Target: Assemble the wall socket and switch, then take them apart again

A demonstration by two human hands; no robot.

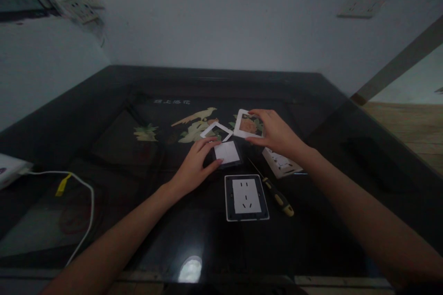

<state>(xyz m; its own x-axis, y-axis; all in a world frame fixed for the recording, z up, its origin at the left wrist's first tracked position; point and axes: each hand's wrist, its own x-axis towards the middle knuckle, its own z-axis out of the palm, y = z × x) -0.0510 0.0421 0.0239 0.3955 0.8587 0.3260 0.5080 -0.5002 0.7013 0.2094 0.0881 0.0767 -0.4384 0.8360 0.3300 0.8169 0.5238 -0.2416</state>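
Glossy dark counter [166, 239]: the right grip [278, 132] pinches a white frame [237, 124] by opposite edges, apparently to leave its opening unobstructed; the left grip [194, 161] spans a white-centred plate [226, 152], presumably steadying it, clasp uncertain. Nearer the wearer than both grips, a socket [246, 196] and screwdriver [278, 197] lie seemingly within reach.

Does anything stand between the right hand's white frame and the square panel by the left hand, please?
Nothing visible stands between the held frame and the square panel; a loose frame lies left of that gap, and the left hand is at the panel's left side.
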